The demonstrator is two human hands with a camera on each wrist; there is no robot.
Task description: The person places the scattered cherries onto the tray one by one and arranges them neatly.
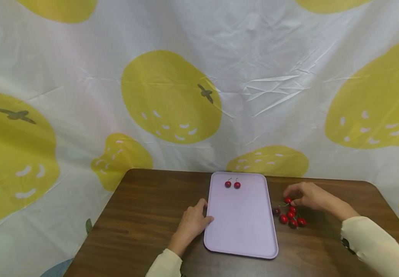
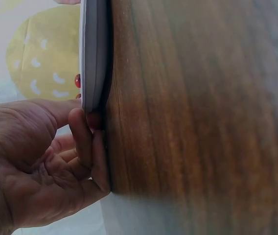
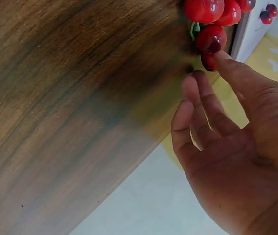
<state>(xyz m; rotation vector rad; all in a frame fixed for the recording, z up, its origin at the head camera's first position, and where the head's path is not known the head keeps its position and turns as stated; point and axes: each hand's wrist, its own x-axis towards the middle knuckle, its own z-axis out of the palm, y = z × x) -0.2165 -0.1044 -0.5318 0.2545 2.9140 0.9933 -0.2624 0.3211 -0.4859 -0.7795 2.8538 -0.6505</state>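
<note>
A pale lilac tray lies lengthwise on the table, with two red cherries with stems near its far end. My left hand holds the tray's left edge, its thumb over the rim; in the left wrist view, its fingers are bent against the tray's side. Right of the tray lies a cluster of several cherries. My right hand reaches over the far end of this cluster. In the right wrist view, its thumb is right at a cherry, while the other fingers are spread apart.
The brown wooden table has rounded far corners. Behind it hangs a white cloth printed with large yellow fruit. One darker cherry lies close to the tray's right edge.
</note>
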